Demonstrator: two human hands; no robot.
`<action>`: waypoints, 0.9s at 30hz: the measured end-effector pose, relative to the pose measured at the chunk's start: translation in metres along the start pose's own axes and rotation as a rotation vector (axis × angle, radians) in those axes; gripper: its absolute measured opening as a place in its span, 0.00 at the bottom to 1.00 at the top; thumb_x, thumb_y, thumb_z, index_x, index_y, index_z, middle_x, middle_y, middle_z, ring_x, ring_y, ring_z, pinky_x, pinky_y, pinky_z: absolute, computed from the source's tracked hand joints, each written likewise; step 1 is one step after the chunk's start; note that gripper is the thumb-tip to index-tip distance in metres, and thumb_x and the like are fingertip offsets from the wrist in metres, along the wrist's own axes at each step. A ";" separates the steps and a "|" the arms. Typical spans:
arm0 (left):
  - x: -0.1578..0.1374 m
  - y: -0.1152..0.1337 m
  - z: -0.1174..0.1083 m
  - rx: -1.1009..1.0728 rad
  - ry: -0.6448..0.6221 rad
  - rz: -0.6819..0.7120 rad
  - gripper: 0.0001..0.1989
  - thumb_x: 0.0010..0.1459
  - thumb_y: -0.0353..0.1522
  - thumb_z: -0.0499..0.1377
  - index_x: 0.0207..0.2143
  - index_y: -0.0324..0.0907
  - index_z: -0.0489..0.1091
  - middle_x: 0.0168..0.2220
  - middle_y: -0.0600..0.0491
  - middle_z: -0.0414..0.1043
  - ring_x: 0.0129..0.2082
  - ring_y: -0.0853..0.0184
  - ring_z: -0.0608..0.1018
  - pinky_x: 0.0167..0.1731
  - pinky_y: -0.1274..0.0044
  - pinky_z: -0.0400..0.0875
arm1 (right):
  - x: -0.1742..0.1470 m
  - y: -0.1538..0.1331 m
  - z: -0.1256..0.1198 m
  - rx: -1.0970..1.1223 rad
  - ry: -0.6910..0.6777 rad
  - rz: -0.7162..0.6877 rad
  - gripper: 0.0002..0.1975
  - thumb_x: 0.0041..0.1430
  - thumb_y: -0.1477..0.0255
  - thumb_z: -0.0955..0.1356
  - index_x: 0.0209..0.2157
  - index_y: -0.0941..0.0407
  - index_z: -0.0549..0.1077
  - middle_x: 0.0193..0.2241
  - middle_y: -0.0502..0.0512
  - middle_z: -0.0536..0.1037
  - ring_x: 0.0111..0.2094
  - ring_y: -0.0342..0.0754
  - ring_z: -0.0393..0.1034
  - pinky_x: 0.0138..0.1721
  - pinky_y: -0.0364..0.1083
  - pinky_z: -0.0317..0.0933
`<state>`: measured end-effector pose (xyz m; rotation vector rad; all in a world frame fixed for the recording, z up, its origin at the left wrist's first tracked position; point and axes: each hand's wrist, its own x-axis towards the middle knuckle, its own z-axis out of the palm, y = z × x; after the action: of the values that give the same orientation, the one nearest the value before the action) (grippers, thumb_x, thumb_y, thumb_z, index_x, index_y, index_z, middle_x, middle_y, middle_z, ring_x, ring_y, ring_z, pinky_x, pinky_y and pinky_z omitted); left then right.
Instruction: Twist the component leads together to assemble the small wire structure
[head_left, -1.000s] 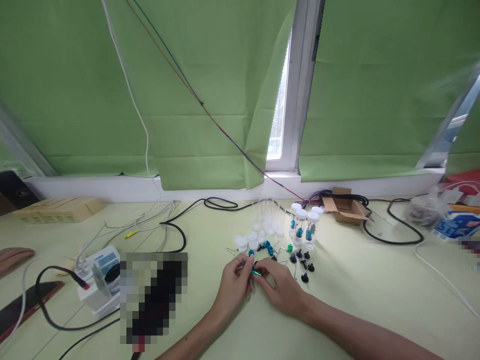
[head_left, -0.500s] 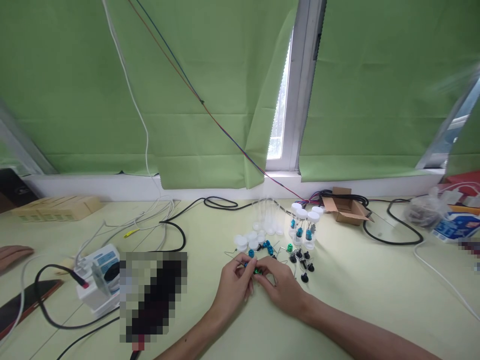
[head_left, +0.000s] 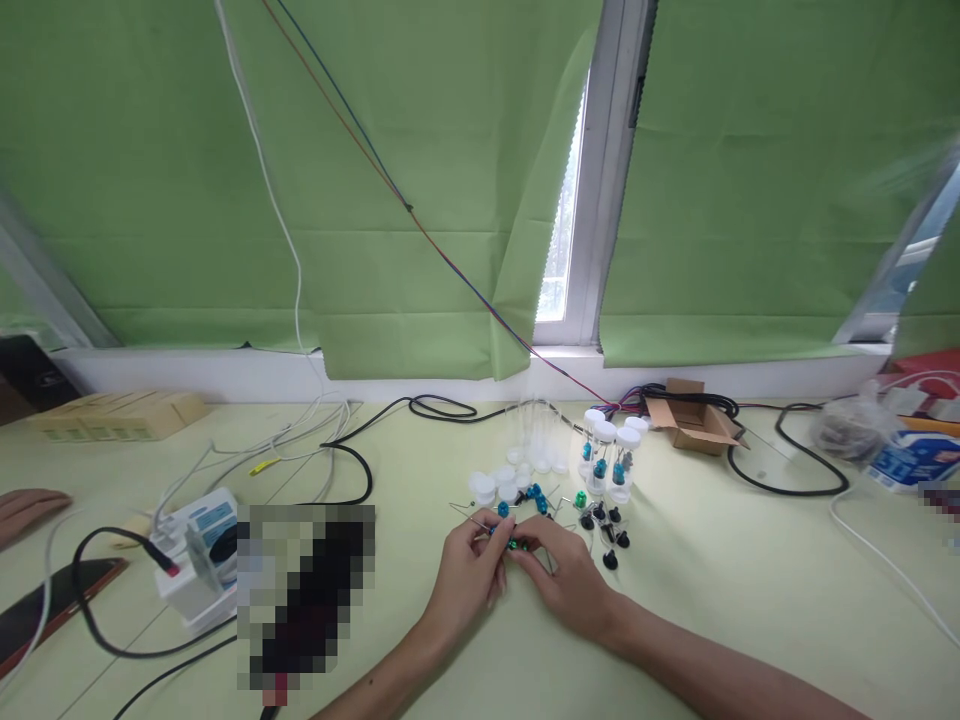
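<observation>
My left hand (head_left: 474, 565) and my right hand (head_left: 561, 578) meet at the front of a cluster of small parts, fingers pinched together. Between their fingertips is a small shiny green piece (head_left: 514, 544), mostly covered by the fingers; its exact kind is too small to make out. Just beyond them lie several blue pieces (head_left: 538, 497) with thin metal wires. Another green piece (head_left: 580, 499) rests to the right, near several black round-based pieces (head_left: 610, 561). White round caps (head_left: 482, 485) are grouped behind my left hand.
Clear tubes (head_left: 541, 440) stand behind the parts. White-capped tubes (head_left: 619, 465) with blue pieces inside stand to their right. An open cardboard box (head_left: 694, 432) sits near the wall. Leftward are a white power strip (head_left: 199, 560), cables and another person's hand (head_left: 30, 515).
Both hands stay in nearly the same place, still pinching the green piece, with only slight finger movement. The view has shifted very slightly.
</observation>
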<state>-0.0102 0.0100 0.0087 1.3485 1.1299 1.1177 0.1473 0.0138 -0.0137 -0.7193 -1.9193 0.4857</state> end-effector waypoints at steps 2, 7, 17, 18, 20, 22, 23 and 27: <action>0.001 -0.001 0.000 -0.008 -0.011 0.013 0.16 0.56 0.46 0.59 0.29 0.42 0.67 0.11 0.61 0.61 0.09 0.73 0.62 0.10 0.83 0.52 | 0.000 0.000 0.000 0.006 0.003 -0.002 0.07 0.64 0.76 0.63 0.43 0.54 0.71 0.34 0.55 0.76 0.35 0.48 0.71 0.37 0.46 0.66; 0.002 -0.003 0.000 -0.027 -0.030 0.027 0.15 0.56 0.44 0.60 0.30 0.41 0.67 0.12 0.60 0.64 0.10 0.73 0.64 0.11 0.83 0.56 | 0.000 -0.001 0.000 0.018 0.008 0.002 0.08 0.63 0.77 0.63 0.41 0.54 0.71 0.34 0.54 0.76 0.36 0.48 0.71 0.38 0.46 0.66; 0.002 -0.002 0.000 -0.042 -0.030 0.033 0.16 0.58 0.46 0.57 0.30 0.41 0.66 0.12 0.59 0.65 0.09 0.74 0.64 0.11 0.83 0.55 | 0.001 -0.002 0.000 0.012 0.020 0.012 0.08 0.63 0.78 0.63 0.41 0.54 0.70 0.34 0.53 0.76 0.33 0.47 0.71 0.36 0.45 0.65; 0.002 -0.002 0.000 -0.037 -0.025 0.029 0.17 0.58 0.46 0.57 0.30 0.41 0.66 0.12 0.60 0.65 0.09 0.74 0.63 0.11 0.83 0.55 | 0.000 -0.001 0.000 0.012 0.020 0.013 0.08 0.63 0.78 0.63 0.42 0.54 0.70 0.34 0.53 0.76 0.33 0.47 0.71 0.36 0.45 0.65; 0.001 -0.002 0.000 -0.033 -0.014 0.020 0.17 0.58 0.46 0.57 0.30 0.41 0.66 0.11 0.60 0.64 0.09 0.73 0.63 0.11 0.83 0.55 | -0.001 -0.001 0.001 0.016 0.021 0.017 0.09 0.63 0.77 0.63 0.43 0.54 0.71 0.34 0.54 0.76 0.33 0.47 0.71 0.36 0.45 0.66; 0.000 -0.002 0.000 -0.030 -0.002 0.015 0.17 0.57 0.47 0.58 0.30 0.41 0.66 0.11 0.60 0.63 0.09 0.73 0.63 0.10 0.83 0.54 | -0.002 0.000 0.001 0.023 0.026 0.026 0.09 0.63 0.77 0.64 0.43 0.54 0.71 0.34 0.53 0.76 0.32 0.47 0.71 0.36 0.45 0.66; 0.000 -0.002 0.000 -0.028 0.003 0.013 0.17 0.57 0.47 0.58 0.29 0.41 0.66 0.11 0.60 0.63 0.09 0.73 0.63 0.10 0.83 0.54 | -0.002 0.001 0.002 0.028 0.027 0.032 0.09 0.63 0.77 0.64 0.43 0.54 0.70 0.34 0.53 0.76 0.32 0.46 0.72 0.36 0.44 0.66; 0.001 -0.001 0.000 -0.032 -0.008 0.004 0.17 0.57 0.47 0.57 0.29 0.42 0.65 0.10 0.61 0.61 0.08 0.74 0.61 0.09 0.83 0.52 | -0.002 0.003 0.003 0.053 0.026 0.059 0.09 0.64 0.76 0.63 0.43 0.54 0.71 0.34 0.53 0.76 0.32 0.46 0.72 0.35 0.44 0.66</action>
<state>-0.0103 0.0112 0.0077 1.3304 1.0992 1.1279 0.1462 0.0153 -0.0180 -0.7455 -1.8584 0.5589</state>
